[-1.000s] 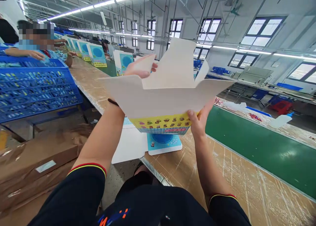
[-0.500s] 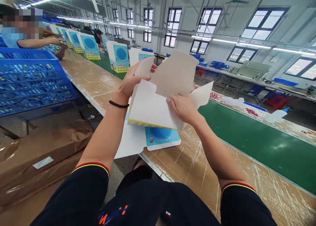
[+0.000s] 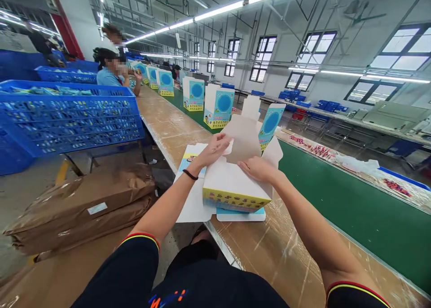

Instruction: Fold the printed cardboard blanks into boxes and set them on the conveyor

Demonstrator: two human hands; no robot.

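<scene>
A partly folded cardboard box (image 3: 235,181) lies tilted in front of me, its plain white side up and a yellow printed edge facing me. My left hand (image 3: 213,150) is at the box's left side flap, fingers stretched out against it. With its fingers bent, my right hand (image 3: 257,168) grips the box near the fold at the base of the raised end panel (image 3: 245,135). Another flap (image 3: 273,151) sticks up on the right. Beneath the box lie flat printed cardboard blanks (image 3: 193,202), partly hidden.
Several blue and yellow printed boxes (image 3: 223,103) stand along the green conveyor belt (image 3: 313,195). A brown-covered worktable (image 3: 249,245) runs beside it. To the left are a blue crate (image 3: 72,124) of small packets and brown wrapped bundles (image 3: 84,204). Co-workers (image 3: 112,72) are farther up the line.
My view has swung left. The box has come down closer to the blanks, its yellow edge now showing more. My left fingers have straightened at the flap; my right hand stays on the fold.
</scene>
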